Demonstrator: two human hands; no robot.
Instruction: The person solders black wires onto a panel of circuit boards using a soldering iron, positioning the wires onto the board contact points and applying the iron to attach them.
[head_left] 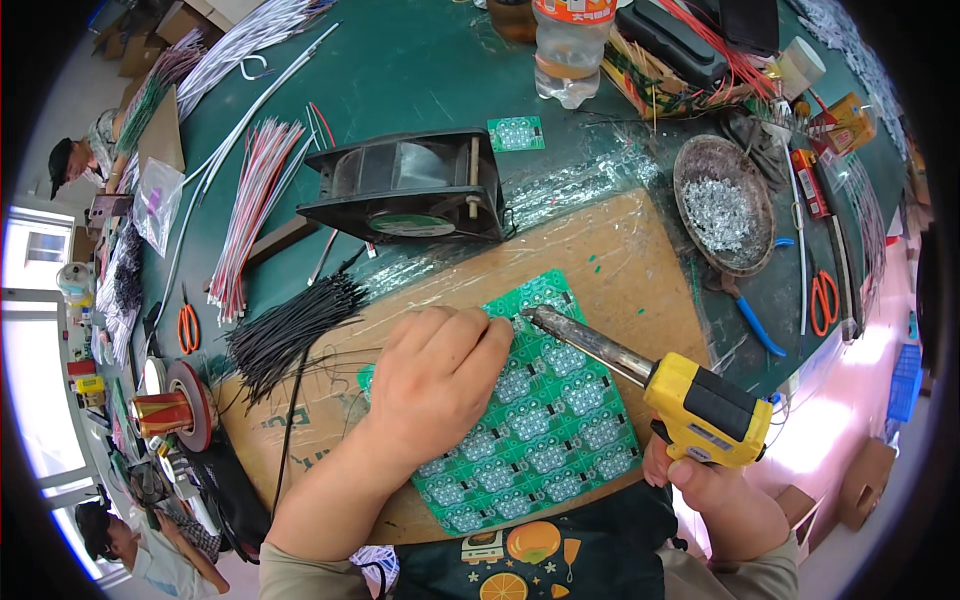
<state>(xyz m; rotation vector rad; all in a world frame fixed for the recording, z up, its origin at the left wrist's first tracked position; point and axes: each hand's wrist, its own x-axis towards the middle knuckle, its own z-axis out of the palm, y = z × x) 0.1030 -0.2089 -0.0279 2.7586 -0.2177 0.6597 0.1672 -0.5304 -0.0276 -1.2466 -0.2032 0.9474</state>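
Note:
A green panel of many small printed circuit boards [545,420] lies on a sheet of brown cardboard [630,235]. My left hand [435,375] rests over the panel's upper left part, fingers pinched together; what they hold is hidden. In my right hand [695,480] is a yellow and black soldering gun [710,410], gripped by its handle. Its dark tip points left and reaches the panel's upper part, close to my left fingertips. Whether the tip touches the panel, I cannot tell. A bundle of black wires [295,330] lies left of my left hand.
Beyond the cardboard stands a black fan [410,190]. At right are a dish of solder scraps [725,215], blue-handled pliers [758,325] and orange scissors [823,300]. Red-and-white wires [255,205], a solder spool [190,405] and a plastic bottle [570,60] also surround the work. Two people sit at left.

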